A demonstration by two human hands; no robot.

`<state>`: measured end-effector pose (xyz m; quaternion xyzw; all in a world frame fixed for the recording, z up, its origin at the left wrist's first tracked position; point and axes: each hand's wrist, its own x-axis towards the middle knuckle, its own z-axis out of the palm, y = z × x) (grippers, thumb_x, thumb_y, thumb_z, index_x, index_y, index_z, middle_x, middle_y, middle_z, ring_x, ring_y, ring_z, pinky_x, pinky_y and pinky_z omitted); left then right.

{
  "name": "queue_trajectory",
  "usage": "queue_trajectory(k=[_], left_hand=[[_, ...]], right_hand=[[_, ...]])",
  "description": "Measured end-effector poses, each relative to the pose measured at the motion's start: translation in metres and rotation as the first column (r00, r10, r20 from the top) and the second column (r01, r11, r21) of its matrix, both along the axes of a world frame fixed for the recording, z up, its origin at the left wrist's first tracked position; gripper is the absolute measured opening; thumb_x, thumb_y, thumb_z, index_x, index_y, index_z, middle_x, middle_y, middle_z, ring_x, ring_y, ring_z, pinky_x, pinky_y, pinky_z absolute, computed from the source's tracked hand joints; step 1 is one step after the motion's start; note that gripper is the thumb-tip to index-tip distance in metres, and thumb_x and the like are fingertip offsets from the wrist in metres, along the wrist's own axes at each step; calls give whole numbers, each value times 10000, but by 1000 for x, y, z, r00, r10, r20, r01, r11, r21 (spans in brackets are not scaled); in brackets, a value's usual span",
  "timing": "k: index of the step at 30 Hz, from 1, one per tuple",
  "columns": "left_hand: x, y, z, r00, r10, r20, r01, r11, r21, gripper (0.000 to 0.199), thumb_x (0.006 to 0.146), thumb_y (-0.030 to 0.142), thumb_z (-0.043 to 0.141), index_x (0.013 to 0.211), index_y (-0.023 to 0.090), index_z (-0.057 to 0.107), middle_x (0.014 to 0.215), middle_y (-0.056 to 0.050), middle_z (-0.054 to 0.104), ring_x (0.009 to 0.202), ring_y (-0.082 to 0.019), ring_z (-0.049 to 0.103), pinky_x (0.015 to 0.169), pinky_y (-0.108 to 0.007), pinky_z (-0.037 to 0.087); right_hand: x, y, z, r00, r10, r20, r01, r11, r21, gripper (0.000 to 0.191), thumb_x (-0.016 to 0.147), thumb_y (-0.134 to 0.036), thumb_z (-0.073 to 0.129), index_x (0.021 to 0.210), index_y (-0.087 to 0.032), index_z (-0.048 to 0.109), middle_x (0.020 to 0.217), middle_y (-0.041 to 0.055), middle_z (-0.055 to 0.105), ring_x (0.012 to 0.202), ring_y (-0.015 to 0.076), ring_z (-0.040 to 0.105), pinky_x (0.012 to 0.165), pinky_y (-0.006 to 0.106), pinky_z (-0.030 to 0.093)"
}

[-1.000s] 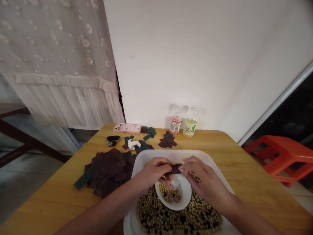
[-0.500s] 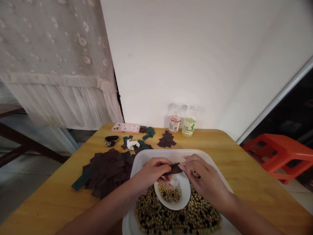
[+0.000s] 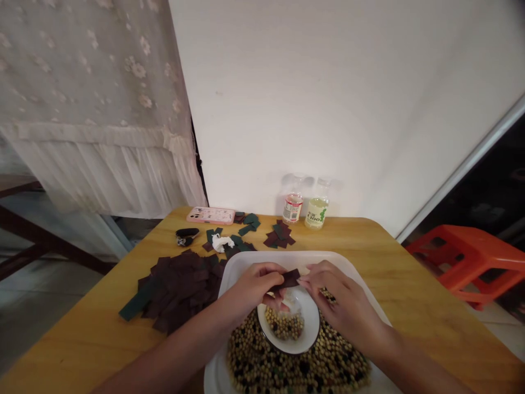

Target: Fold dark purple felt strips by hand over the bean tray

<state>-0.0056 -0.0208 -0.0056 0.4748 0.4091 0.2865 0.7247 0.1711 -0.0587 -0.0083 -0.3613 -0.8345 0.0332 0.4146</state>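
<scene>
My left hand pinches a small dark brown rectangular piece, flat and thin, between thumb and fingers. At the right end of that piece, the fingertips of my right hand are pinched together against its edge. Both hands are over a white bowl with a dark rim, which holds small round tan beads. Around the bowl, tan and black beads cover the bottom of a white tray. Parts of the bowl and tray are hidden behind my hands.
A heap of dark brown pieces lies left of the tray, a green strip at its edge. Behind are a pink-cased phone, black keys, white tissue and two bottles. An orange stool stands right.
The brown piece has tilted, its right end rising, and more of that end shows clear of my right fingers. My hands have otherwise barely moved.
</scene>
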Motion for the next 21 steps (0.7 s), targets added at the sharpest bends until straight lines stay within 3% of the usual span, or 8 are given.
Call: queue_trajectory(k=[7, 13, 21], left_hand=[[2, -3, 6, 993, -85, 82, 91, 993, -81, 178, 614, 249, 563, 753, 138, 572, 642, -55, 660, 580, -140, 627, 567, -248, 481], [1, -2, 1, 981, -86, 174, 110, 985, -131, 153, 626, 232, 593, 748, 149, 557, 707, -71, 680, 703, -185, 655, 618, -276, 479], [1, -2, -2, 968, -93, 235, 127, 983, -132, 121, 656, 190, 585, 765, 137, 580, 720, -64, 681, 700, -179, 659, 606, -264, 492]], right_hand=[[-3, 0, 0, 1000, 5, 4, -6, 1000, 10, 191, 808, -33, 427, 725, -205, 444, 733, 20, 527, 802, 159, 562, 730, 306, 479], [-1, 0, 1, 1000, -5, 24, 3, 998, 69, 189, 807, -19, 423, 760, -197, 466, 780, 43, 556, 798, 161, 553, 761, 330, 477], [0, -1, -2, 998, 3, 55, -7, 997, 76, 177, 809, -23, 427, 782, -186, 489, 800, 57, 568, 841, 171, 559, 727, 313, 494]])
